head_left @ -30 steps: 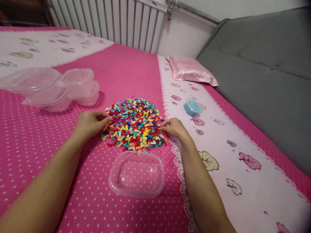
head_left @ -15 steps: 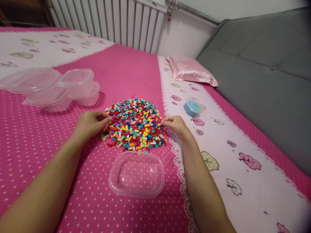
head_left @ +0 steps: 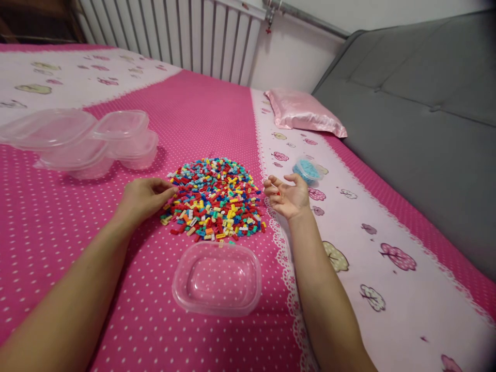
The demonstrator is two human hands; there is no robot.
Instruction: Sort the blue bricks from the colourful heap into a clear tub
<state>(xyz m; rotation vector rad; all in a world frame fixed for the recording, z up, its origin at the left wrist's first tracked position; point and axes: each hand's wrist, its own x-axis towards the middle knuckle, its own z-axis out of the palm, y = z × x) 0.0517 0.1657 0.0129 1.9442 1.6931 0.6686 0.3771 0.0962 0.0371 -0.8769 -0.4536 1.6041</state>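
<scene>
A round heap of tiny multicoloured toy bricks (head_left: pixel 217 199) lies on the pink bedspread in the middle of the view. At its left edge rests my left hand (head_left: pixel 145 198), thumb and forefinger pinched together; what is between the tips is too small to make out. My right hand (head_left: pixel 289 197) is just off the heap's right side, palm turned up and fingers curled, with a small red brick (head_left: pixel 278 192) at the fingers. Nearest to me, in front of the heap, sits an empty clear plastic container (head_left: pixel 217 305).
Stacked clear containers (head_left: pixel 73 155) stand at the left. Beyond my right hand is a small clear tub of blue pieces (head_left: pixel 308 169). A pink pillow (head_left: pixel 306 111) lies farther back, beside a grey padded headboard (head_left: pixel 411 98). A white radiator (head_left: pixel 174 36) lines the wall.
My right hand has drawn back slightly from the heap and rolled palm up, its fingers loosening from a pinch. The left hand stays in place.
</scene>
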